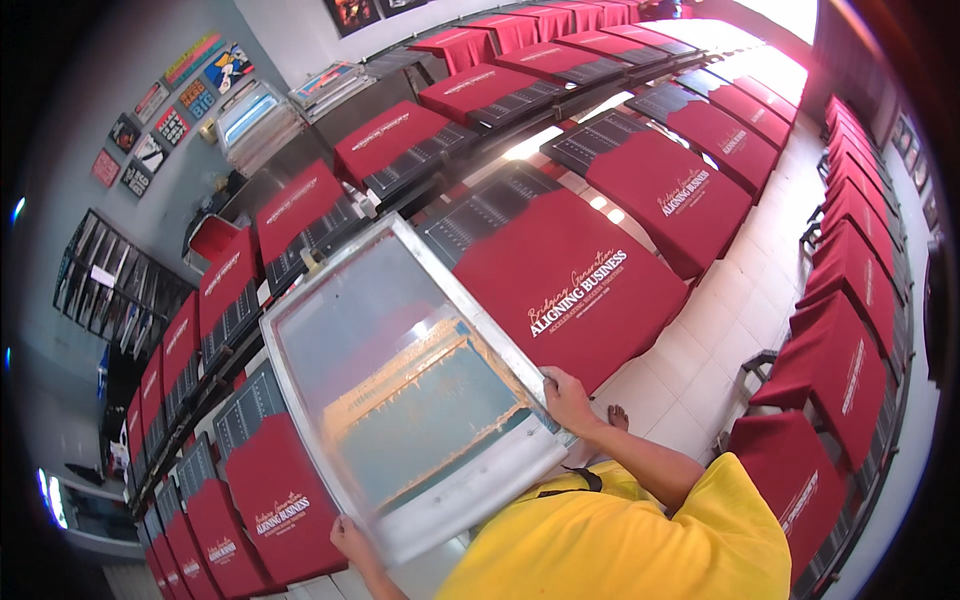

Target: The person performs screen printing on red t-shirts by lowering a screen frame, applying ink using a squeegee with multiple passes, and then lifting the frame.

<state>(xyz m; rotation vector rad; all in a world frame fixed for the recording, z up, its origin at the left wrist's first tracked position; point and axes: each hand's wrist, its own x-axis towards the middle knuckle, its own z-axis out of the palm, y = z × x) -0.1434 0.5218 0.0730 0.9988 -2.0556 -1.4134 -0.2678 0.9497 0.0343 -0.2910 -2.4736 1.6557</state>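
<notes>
Between my hands is a large screen printing frame (545, 452), metal-edged and tilted, with a see-through mesh and a blue-green block ringed by tan tape. My left hand (355, 540) is closed on its lower left edge. On the opposite edge, my right hand (568, 396) grips with its fingers wrapped round. Under and beyond the frame, a red shirt (610, 250) with white lettering lies stretched over a dark printing board (490, 205). Another printed red shirt (270, 490) lies left of the frame, close to my left hand.
Long rows of boards with red shirts run to both sides, with another row (800, 470) at the right. A tiled aisle (690, 350) lies between. Stacked screens (260, 125) stand at the far left, near a metal rack (115, 280). Bright light enters at the far right.
</notes>
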